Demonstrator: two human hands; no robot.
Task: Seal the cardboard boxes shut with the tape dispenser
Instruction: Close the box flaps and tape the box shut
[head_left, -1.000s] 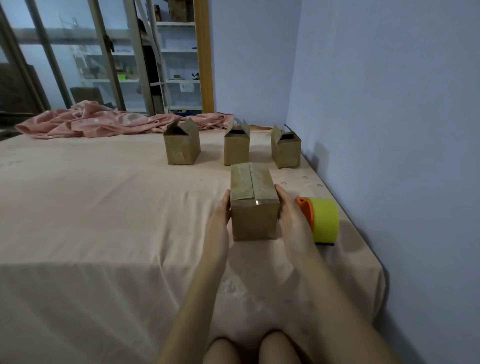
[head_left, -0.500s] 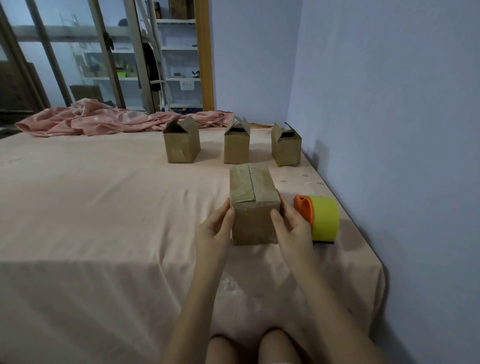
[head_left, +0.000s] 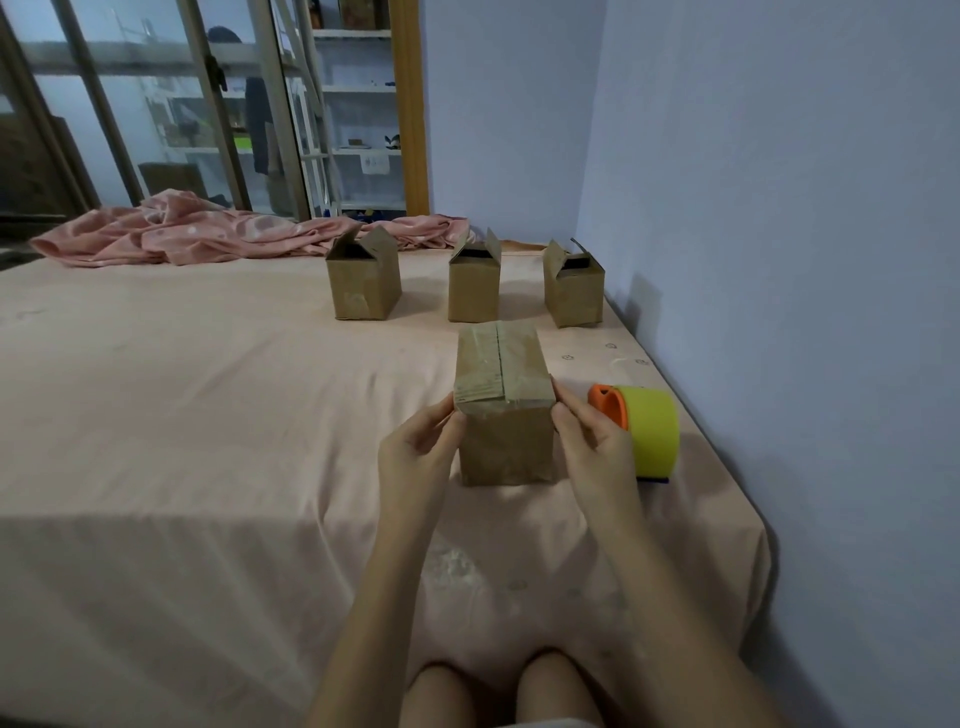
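In the head view I see the near box (head_left: 503, 400) standing upright on the bed sheet (head_left: 208, 415) at centre frame, its top flaps folded flat and meeting along a centre seam, with a strip of tape visible over the left half of the top. My left hand (head_left: 415, 457) is against the box's left near edge, its fingers curled so that the tips press the upper left corner. My right hand (head_left: 592, 447) mirrors it on the right near edge, thumb and fingers curled onto the upper right corner. Both hands grip the box between them. The tape dispenser (head_left: 641, 428), an orange frame carrying a yellow roll, lies on the sheet just beside the right hand, at right of centre, apart from the box. Three more boxes stand in a row across the upper middle of the frame: the left box (head_left: 362, 283), the middle box (head_left: 474, 285) and the right box (head_left: 573, 288), each with its top flaps standing up and open. A pink blanket (head_left: 208, 234) lies crumpled along the far edge of the bed, at upper left. The blue wall (head_left: 779, 208) fills the right side of the frame.
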